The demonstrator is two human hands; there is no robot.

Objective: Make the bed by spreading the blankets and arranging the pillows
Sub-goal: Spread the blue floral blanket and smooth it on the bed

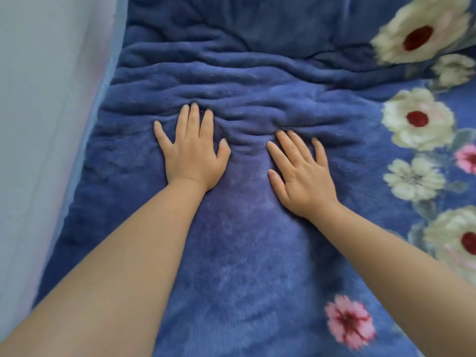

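A fleecy blue blanket [239, 253] with white, red-centred and pink flowers along its right side covers the bed. My left hand [192, 153] lies flat on it, palm down, fingers spread. A little to the right, my right hand [301, 173] also presses flat on the blanket with its fingers apart. Just beyond both sets of fingertips the fabric is bunched into a band of ridges [231, 86] running across the bed. Near me the blanket is smooth. At the top right lies a raised flowered fold [422, 34], whether pillow or blanket I cannot tell.
A pale wall [43, 124] runs along the left side of the bed, tight against the blanket's edge. The blanket continues out of view to the right and toward me.
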